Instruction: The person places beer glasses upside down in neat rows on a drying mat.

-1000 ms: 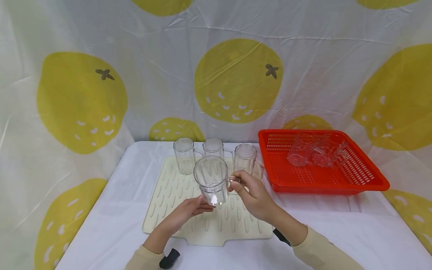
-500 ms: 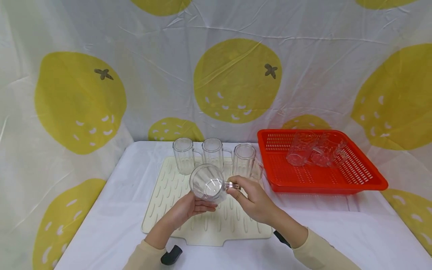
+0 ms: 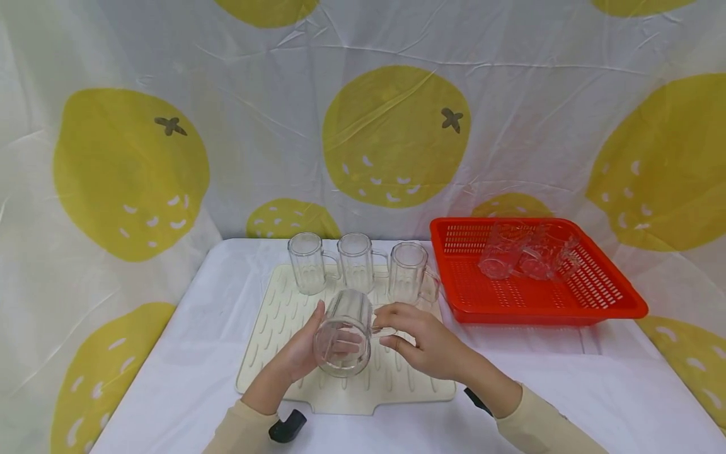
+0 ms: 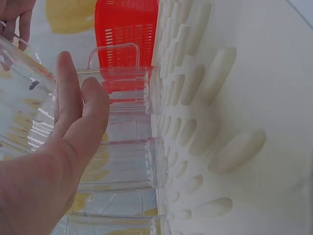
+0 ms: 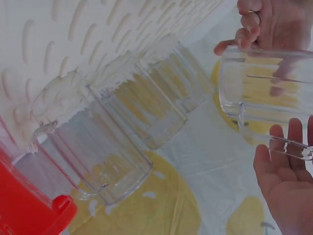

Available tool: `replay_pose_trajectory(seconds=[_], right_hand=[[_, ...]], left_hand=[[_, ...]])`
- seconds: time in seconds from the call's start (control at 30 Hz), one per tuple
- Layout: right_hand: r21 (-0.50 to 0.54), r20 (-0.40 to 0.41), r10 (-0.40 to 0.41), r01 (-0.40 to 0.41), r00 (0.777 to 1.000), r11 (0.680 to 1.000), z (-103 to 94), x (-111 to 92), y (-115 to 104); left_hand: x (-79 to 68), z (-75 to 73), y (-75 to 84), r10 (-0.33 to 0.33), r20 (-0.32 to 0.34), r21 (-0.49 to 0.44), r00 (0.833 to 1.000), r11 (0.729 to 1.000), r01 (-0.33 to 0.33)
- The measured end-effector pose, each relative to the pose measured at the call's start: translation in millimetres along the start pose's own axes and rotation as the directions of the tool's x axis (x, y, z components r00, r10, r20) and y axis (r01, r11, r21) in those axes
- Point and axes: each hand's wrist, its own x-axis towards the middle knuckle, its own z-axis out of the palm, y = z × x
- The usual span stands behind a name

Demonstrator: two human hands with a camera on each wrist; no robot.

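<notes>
Cupping a mug [image 3: 343,333] with left hand [image 3: 304,352], right hand [image 3: 421,337] gripping handle [image 3: 386,331]; three mugs [image 3: 357,265] behind.

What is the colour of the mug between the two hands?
The mug is clear and colourless; the head view shows it best.

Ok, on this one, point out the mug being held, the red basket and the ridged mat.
Held mug [image 3: 348,320]: head view, on its clear body.
Red basket [image 3: 539,314]: head view, on its front wall.
Ridged mat [image 3: 388,377]: head view, on a bare patch.
</notes>
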Motion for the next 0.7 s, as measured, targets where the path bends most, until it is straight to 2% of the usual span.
replay_pose_trajectory(seconds=[0.2,0.3,0.5,0.7], right_hand=[[-0.056,0.090,-0.086,0.092,0.992,0.994,-0.1,0.2,1.2],[-0.078,0.115,-0.115,0.125,0.987,0.989,0.2,0.4,1.3],[-0.094,0.150,-0.097,0.111,0.984,0.989,-0.1,-0.7,0.3],[-0.109,0.199,-0.038,0.060,0.979,0.992,-4.0,-2.1,-1.6]], left_hand=[[0.8,1.1,-0.2,-0.030,-0.029,-0.070,0.999,0.997,0.028],[1.9,0.8,-2.8,-0.044,-0.018,-0.100,0.999,0.994,0.042],[2.1,0.2,-5.2,-0.044,0.016,-0.118,0.999,0.992,0.046],[2.0,2.3,-5.1,-0.049,-0.019,-0.152,0.999,0.987,0.046]])
